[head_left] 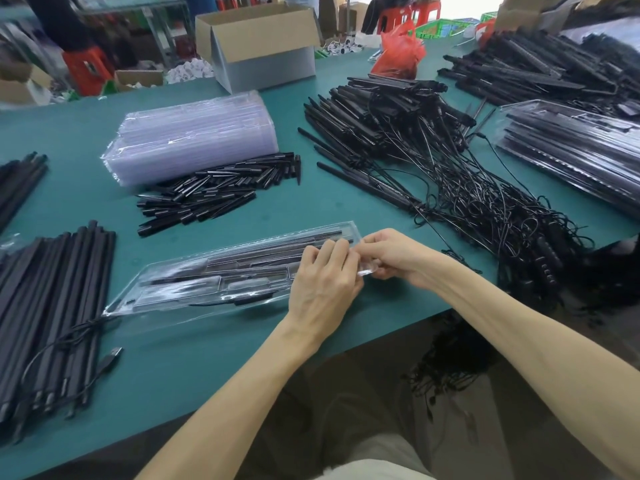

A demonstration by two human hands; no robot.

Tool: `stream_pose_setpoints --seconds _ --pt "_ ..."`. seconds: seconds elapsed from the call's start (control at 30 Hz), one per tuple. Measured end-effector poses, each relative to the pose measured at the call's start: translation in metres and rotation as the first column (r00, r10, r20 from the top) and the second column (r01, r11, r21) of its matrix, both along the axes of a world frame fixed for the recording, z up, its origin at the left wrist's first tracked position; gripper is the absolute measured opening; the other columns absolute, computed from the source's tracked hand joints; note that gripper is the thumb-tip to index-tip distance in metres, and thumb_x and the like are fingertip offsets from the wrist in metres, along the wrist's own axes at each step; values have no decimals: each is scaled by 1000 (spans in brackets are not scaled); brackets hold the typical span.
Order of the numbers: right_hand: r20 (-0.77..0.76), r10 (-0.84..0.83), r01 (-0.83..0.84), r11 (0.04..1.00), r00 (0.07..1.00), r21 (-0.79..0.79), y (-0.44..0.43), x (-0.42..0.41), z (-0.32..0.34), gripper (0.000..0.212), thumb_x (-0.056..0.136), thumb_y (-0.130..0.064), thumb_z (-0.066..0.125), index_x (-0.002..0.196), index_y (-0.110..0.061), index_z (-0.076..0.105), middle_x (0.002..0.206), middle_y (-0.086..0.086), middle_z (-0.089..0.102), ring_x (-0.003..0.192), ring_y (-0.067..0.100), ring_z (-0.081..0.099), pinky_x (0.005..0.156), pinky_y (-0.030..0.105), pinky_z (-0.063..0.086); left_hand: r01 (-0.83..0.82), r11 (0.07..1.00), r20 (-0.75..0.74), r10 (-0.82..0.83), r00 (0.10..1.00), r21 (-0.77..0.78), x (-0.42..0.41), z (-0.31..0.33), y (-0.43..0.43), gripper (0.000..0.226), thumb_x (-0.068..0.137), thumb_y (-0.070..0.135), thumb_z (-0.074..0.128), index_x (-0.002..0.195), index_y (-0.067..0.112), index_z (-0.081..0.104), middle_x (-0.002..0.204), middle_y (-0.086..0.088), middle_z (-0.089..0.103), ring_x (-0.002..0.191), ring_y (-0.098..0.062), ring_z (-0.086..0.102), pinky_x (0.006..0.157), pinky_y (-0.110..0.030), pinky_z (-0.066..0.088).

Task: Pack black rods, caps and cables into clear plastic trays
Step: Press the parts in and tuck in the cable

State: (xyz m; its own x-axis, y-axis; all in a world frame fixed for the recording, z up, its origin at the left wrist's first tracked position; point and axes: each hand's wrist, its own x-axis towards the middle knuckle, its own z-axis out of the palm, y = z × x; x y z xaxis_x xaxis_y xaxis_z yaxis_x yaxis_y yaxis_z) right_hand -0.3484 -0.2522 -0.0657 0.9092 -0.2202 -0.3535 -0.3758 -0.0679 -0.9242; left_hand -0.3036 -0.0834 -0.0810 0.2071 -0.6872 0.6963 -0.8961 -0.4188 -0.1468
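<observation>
**Head view.** A tray (207,278) lies slantwise on the table (207,358) near its front edge. Rods (284,244) sit in its long channels and a cable (242,301) runs along its near side. Both hands work at its right end.
- **Left hand** (325,275): fingers curled over the end from above.
- **Right hand** (391,254): pinches the clear edge between thumb and fingertips.

Neither hand holds anything else.

**Judged step:** closing or seating the tray's end.
- Press along the rim, not on the rods.
- Keep the cable wholly inside so that no loop is nipped.
- Hold the tray flat on the table.

Whether the end has snapped shut cannot be told, because the hands cover it.

**Around:**
- Caps (214,195) are heaped just behind the tray, against the wrapped empty trays (194,140).
- Corded rods (388,126) and tangled cables (502,220) lie to the right and spill over the table edge.
- Loose rods (52,306) with a USB plug (112,356) lie to the left.
- Packed trays (571,157) are at far right, and a box (256,39) stands behind.

The tangle lies near the right forearm and could snag it.
</observation>
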Motion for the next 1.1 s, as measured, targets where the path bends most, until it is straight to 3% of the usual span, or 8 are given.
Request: stream_pose_setpoints --seconds 0.13,0.4,0.5,0.6,0.7,0.8,1.0,1.1 --pt "28 -8 8 1000 1000 13 2 1 0 34 84 -16 66 54 -21 52 51 0 48 45 13 37 43 19 29 -3 1000 38 3 999 -14 0 -1 1 23 92 9 43 81 9 64 78 -7 53 71 -26 51 64 -38 42" --pt "-13 84 -85 991 996 -100 -6 1 8 37 87 -26 69 54 -22 54 52 0 49 44 13 42 41 19 27 -2 1000 39 3 999 -8 0 5 4 14 86 6 53 77 9 63 74 -7 53 68 -26 51 61 -38 44" --pt "-105 155 -170 973 982 -155 -12 2 12 33 85 -34 67 61 -21 50 55 1 46 44 15 39 40 20 27 -36 996 -2 36 999 84 -3 13 5 7 81 6 63 76 10 64 73 -7 54 66 -25 52 60 -36 45" --pt "-125 179 -192 976 976 -103 -15 3 8 30 86 -32 62 62 -21 47 57 2 44 46 15 33 39 20 25 -109 954 0 114 993 279 -10 23 3 12 74 6 68 81 14 62 76 -5 56 66 -23 54 59 -32 45" --pt "-99 139 -144 989 985 -46 -9 7 2 26 81 -26 56 59 -22 44 52 -2 40 44 13 26 38 19 21 -177 900 6 190 982 398 -21 37 -3 30 64 0 48 87 14 62 80 -4 56 65 -19 54 54 -28 39" --pt "-77 84 -86 996 994 -30 -5 10 -3 24 87 -20 51 64 -20 44 51 -4 34 41 10 24 36 18 20 -221 864 30 233 972 452 -27 42 -9 41 63 5 45 99 11 64 86 -3 57 69 -17 56 53 -27 35" --pt "-75 60 -60 998 995 -7 -4 9 -2 46 97 -28 53 54 -26 41 48 -6 33 43 11 21 37 19 19 -216 877 48 217 975 429 -25 47 -4 56 71 -6 15 74 20 64 75 1 58 62 -15 56 53 -24 43" --pt "-67 48 -49 999 997 -12 -3 9 -1 47 97 -26 54 53 -26 37 50 -5 31 45 12 19 39 21 18 -188 886 67 176 982 423 -22 46 -1 57 72 -5 13 72 20 64 74 1 58 64 -15 57 54 -25 42"
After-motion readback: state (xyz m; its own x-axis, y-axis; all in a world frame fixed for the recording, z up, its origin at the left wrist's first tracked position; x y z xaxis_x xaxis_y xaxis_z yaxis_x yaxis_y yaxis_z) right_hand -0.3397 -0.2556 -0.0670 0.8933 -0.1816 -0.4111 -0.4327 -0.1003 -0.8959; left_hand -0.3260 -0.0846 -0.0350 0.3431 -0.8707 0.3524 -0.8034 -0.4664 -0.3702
